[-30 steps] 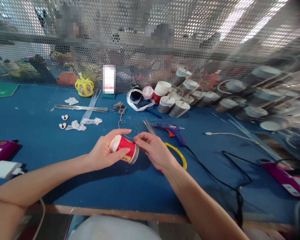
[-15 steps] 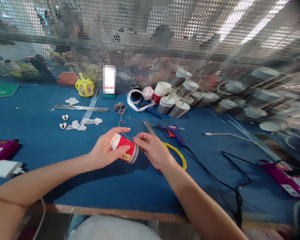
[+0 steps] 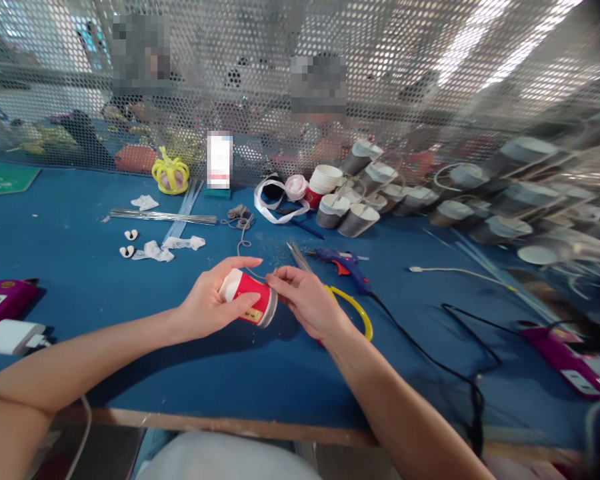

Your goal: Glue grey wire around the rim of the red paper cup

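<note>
My left hand is wrapped round a red paper cup that lies on its side just above the blue table, base toward the right. My right hand is pinched at the cup's base end, holding a thin grey string that trails back to a small coil. A yellow-handled tool lies under and behind my right hand. A blue glue gun rests just beyond it.
Several grey wrapped cups and a stack of white cups lie at the back right before a perforated metal screen. Metal rods, white scraps, a yellow crown, black cable, purple power strips surround. People sit behind the screen.
Both hands and the cup have hardly moved; the cup has shifted a little lower and the view has drifted slightly.
</note>
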`<state>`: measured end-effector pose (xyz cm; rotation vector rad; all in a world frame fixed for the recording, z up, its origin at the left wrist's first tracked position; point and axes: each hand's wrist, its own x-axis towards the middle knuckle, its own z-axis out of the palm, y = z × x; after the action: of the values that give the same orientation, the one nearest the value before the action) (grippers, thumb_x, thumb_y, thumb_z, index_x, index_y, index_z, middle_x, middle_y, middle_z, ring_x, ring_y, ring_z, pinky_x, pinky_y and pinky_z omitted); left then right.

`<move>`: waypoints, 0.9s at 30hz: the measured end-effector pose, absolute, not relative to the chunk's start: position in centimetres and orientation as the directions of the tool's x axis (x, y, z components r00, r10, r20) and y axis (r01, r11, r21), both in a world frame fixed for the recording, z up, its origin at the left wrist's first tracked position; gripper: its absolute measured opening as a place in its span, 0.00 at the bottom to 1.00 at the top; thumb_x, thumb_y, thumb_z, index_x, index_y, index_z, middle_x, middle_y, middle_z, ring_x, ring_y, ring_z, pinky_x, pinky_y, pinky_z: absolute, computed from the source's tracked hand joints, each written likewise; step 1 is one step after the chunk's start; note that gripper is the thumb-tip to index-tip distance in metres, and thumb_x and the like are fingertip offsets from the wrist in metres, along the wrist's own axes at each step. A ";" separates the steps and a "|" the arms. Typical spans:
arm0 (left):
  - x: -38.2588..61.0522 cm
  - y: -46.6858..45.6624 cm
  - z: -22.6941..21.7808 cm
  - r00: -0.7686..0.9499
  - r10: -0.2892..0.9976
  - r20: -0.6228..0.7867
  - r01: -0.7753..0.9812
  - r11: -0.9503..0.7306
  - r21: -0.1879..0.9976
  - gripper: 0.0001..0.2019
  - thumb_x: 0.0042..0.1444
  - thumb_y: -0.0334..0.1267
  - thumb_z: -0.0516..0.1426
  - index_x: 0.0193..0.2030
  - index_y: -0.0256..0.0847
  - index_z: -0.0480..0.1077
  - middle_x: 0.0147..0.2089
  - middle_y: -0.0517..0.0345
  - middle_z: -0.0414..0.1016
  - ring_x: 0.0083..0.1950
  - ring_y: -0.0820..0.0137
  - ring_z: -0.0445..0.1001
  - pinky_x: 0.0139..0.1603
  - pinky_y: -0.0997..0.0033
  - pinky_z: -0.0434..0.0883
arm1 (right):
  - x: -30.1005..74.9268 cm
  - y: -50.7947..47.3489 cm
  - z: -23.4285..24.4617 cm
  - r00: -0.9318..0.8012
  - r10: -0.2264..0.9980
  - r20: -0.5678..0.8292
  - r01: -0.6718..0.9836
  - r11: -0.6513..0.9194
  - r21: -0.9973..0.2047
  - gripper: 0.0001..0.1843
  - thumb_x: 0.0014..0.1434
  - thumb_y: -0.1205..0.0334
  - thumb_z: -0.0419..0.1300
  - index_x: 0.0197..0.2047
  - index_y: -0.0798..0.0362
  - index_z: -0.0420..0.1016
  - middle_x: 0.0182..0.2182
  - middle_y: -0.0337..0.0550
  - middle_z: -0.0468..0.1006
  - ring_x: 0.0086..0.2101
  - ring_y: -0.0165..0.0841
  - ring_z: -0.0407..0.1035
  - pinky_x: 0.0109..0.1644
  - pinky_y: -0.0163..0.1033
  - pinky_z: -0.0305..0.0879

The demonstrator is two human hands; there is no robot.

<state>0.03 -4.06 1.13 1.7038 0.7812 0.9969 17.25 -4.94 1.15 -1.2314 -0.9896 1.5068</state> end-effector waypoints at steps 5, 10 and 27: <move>-0.2 -4.1 1.0 0.472 0.829 0.301 0.073 -0.377 0.923 0.20 0.51 0.35 0.57 0.52 0.38 0.62 0.32 0.58 0.74 0.25 0.77 0.69 0.26 0.81 0.70 | 17.3 -5.0 1.2 -0.063 0.970 -0.235 -0.148 -0.242 -0.959 0.14 0.41 0.55 0.66 0.22 0.54 0.67 0.20 0.32 0.68 0.25 0.24 0.62 0.33 0.34 0.58; -0.4 -4.1 0.9 0.477 0.792 0.380 0.126 -0.490 0.863 0.20 0.51 0.34 0.57 0.52 0.40 0.63 0.31 0.60 0.74 0.24 0.78 0.69 0.23 0.83 0.69 | 17.3 -5.1 1.3 -0.063 0.970 -0.237 -0.127 -0.243 -0.962 0.14 0.40 0.55 0.67 0.23 0.54 0.67 0.21 0.33 0.68 0.25 0.25 0.61 0.31 0.33 0.57; -0.4 -3.6 0.6 0.428 0.754 0.499 0.252 -0.630 0.735 0.19 0.52 0.36 0.57 0.52 0.39 0.62 0.42 0.52 0.74 0.33 0.72 0.73 0.34 0.76 0.70 | 18.2 -6.2 3.2 -0.208 0.957 -0.204 0.067 -0.195 -0.979 0.15 0.47 0.49 0.61 0.26 0.53 0.70 0.24 0.37 0.71 0.27 0.27 0.64 0.31 0.34 0.60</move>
<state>-0.38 -3.63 0.64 2.1150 0.8451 1.1485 18.16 -6.21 3.16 -1.2838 -1.3010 1.5003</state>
